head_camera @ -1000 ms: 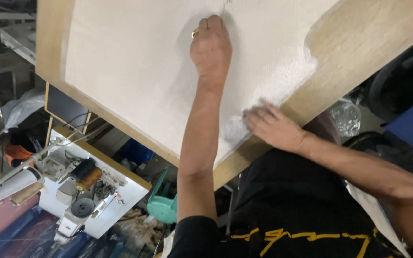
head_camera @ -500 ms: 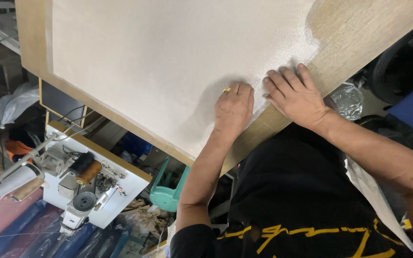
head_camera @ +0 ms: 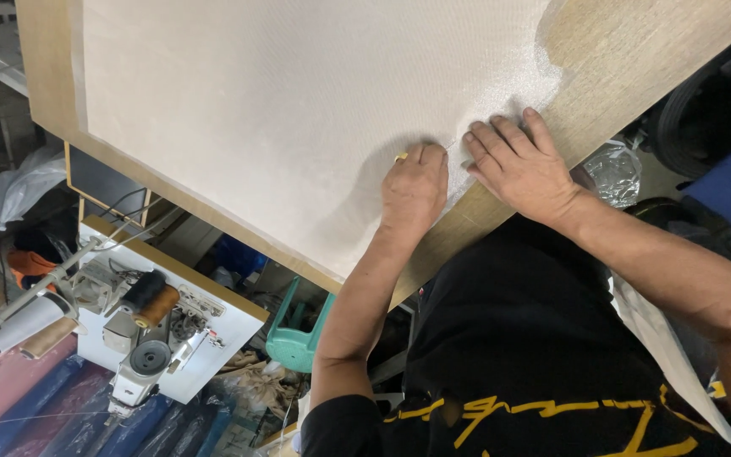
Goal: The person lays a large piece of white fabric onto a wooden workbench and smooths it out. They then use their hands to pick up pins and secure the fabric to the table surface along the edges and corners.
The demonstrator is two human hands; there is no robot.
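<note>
My left hand (head_camera: 414, 188) is curled on the white cloth (head_camera: 298, 110), right hand (head_camera: 518, 165) flat beside it, both grips holding nothing, on the wooden surface (head_camera: 636, 68)

Sewing / fabric workshop, crowded floor.

Large wooden cutting table (head_camera: 636, 51) is carrying a sheet of white fabric (head_camera: 298, 110). Beside it a white sewing machine (head_camera: 154, 338) is sitting with thread spools (head_camera: 150, 298) on top. Rolls of pink and blue cloth (head_camera: 35, 398) are lying along the lower left. A green plastic stool (head_camera: 298, 338) and stuffed plastic bags (head_camera: 27, 182) are filling the space under and around the table.
</note>
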